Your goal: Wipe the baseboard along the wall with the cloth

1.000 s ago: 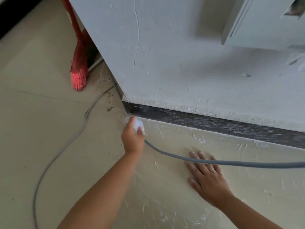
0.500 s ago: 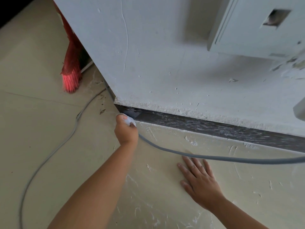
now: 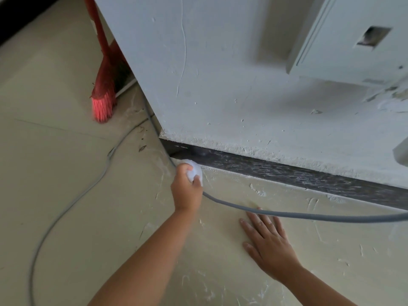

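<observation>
A dark baseboard (image 3: pixel 287 171), streaked with white dust, runs along the foot of a rough white wall (image 3: pixel 231 91) from its corner toward the right. My left hand (image 3: pixel 186 191) is shut on a small bunched white cloth (image 3: pixel 194 170) and holds it against the baseboard's left end, just right of the corner. My right hand (image 3: pixel 269 241) lies flat on the floor, palm down, fingers spread, to the right and nearer to me.
A grey cable (image 3: pixel 298 215) crosses the floor between my hands, passes behind my left hand and loops away to the left. A red broom (image 3: pixel 103 85) leans at the wall's far side. A white box (image 3: pixel 353 40) is mounted on the wall. Plaster smears cover the beige floor.
My left hand stays at the baseboard's corner end with the cloth, shifting slightly along it. More of the cloth shows now. My right hand stays flat on the floor.
</observation>
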`<state>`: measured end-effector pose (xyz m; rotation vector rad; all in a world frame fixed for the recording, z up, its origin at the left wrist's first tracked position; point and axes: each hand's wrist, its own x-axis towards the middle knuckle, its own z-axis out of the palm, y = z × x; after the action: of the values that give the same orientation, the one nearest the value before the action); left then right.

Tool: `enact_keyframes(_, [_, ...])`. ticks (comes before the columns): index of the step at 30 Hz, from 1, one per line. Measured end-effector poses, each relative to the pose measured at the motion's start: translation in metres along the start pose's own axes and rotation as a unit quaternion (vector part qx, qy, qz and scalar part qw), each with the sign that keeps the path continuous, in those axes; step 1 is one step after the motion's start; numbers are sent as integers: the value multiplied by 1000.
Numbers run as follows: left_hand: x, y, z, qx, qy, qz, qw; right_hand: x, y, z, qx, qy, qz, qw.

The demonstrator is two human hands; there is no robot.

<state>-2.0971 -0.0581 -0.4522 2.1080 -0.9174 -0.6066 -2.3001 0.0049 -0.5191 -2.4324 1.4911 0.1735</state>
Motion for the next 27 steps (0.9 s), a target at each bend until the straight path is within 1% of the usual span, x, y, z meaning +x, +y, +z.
enact_keyframes(2, [13,-3,-10,0,34,-23,999,-2,0,1,5,0,2,1000])
enact_keyframes(5, [21,-2,-10,3,30,-41,999,-4,1,3,-8,9,-4,1000])
enact_keyframes(10, [-1,18,18,-31,-16,-13,999,-5,8,8,-26,65,-14,997])
enact_keyframes(12, [-18,25,29,-53,-29,16,998,-7,12,9,-35,76,-33,996])
enact_keyframes(13, [-26,27,34,-53,-50,42,996,-8,14,10,-40,79,-41,995])
enact_keyframes(15, [-39,30,43,-47,-116,84,989,-9,18,12,-45,89,-46,994])
enact_keyframes(16, [-43,31,46,-44,-139,88,985,-10,19,13,-47,95,-47,993])
enact_keyframes(18, [-49,30,49,-46,-146,81,985,-12,19,17,-55,107,-45,992])
enact_keyframes(20, [-53,24,46,-57,-124,67,988,-14,18,17,-62,112,-36,991])
enact_keyframes(24, [-38,10,25,-67,-16,20,997,-13,19,16,-71,119,-38,990])
enact_keyframes(27, [-14,12,11,-55,45,19,997,-12,21,18,-82,128,-56,987])
